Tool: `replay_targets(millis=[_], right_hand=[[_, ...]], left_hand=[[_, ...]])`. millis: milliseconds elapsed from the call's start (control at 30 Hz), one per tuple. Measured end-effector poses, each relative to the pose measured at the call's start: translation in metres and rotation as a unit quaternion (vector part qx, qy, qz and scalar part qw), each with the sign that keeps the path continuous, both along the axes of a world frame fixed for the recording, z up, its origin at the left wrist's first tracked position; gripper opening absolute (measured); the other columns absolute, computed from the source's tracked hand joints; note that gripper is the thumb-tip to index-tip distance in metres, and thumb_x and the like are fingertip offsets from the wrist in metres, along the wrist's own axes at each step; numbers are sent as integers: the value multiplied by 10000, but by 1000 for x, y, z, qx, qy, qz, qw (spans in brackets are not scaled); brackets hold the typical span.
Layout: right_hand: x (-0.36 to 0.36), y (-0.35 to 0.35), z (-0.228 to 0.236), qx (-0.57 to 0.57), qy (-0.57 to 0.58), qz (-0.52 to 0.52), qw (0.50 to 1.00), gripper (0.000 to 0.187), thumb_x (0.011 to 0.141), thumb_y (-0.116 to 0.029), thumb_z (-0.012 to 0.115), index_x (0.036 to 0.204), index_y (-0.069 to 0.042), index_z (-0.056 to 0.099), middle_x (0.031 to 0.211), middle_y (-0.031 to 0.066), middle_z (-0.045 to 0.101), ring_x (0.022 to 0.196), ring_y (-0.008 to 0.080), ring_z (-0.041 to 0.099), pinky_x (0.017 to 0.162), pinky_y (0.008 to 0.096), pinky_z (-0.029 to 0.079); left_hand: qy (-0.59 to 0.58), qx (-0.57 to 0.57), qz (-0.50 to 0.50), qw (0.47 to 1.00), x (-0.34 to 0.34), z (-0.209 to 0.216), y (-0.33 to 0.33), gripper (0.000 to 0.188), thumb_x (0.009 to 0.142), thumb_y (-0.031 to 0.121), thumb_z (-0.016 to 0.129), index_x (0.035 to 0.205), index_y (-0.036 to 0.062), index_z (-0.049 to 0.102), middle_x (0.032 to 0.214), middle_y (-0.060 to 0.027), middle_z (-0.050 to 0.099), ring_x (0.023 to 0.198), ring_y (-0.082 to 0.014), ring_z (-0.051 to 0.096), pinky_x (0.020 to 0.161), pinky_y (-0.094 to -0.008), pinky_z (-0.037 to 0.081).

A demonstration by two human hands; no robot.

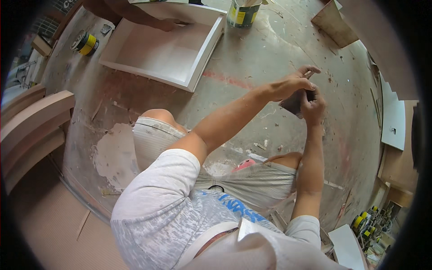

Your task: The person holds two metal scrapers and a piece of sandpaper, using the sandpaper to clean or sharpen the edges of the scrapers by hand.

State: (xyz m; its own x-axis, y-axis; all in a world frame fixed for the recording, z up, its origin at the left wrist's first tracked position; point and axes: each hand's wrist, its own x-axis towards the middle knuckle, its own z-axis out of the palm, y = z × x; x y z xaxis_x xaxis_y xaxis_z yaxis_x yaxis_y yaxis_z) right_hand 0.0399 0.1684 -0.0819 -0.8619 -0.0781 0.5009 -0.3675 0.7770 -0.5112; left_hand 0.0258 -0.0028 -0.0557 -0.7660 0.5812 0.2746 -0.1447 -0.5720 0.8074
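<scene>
Both my arms reach forward over the floor, with the hands close together. My left hand pinches a small dark sheet that looks like sandpaper; one or two of its fingers stretch out past the thumb. Just below and to the right, my right hand has its fingers curled on the same sheet's other side. The sheet hangs between the two hands, partly hidden by them. Beyond my left arm lies a white open drawer-like box, and another person's hand reaches inside it.
A yellow-and-black can and an open bucket stand by the white box. Curved wooden pieces stack at the left. A board leans far right, a pale panel below it. Several cans crowd the lower right.
</scene>
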Motion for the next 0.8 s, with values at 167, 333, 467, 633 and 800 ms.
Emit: replay_targets(millis=[167,333,467,633,800], right_hand=[[19,-35,18,-69,-34,95,992,206,768,-132,680,949,-45,636,800,156,646,722,309,647,652,347,491],[30,-41,27,-88,-18,148,985,229,788,-100,668,1001,-29,621,833,135,651,748,249,652,690,316,490],[31,-43,29,-200,-76,160,964,194,810,-78,665,982,-1,618,822,85,648,753,130,608,695,268,479],[26,-36,34,-200,-100,162,961,188,804,-85,682,954,14,627,794,88,658,725,123,610,681,265,483],[9,-9,33,-114,-38,-23,992,214,784,-193,703,894,-19,646,787,133,671,700,232,657,649,329,506]], left_hand=[[5,-64,52,997,-6,-11,-3,654,791,213,584,1365,61,310,1210,-136,444,1099,-178,455,952,-294,363],[124,-44,164,978,-4,-2,-2,589,783,220,606,1316,99,385,1072,-72,459,903,-114,466,809,-246,406],[185,-45,227,955,-5,5,-1,570,765,219,623,1286,95,429,1086,-61,460,920,-112,453,816,-257,398],[57,-16,148,987,-11,3,0,637,741,245,614,1318,89,395,1158,-86,461,1037,-165,448,930,-295,361],[-30,38,0,999,-4,7,1,685,727,233,588,1341,43,354,1367,-155,388,1264,-241,376,1072,-344,271]])
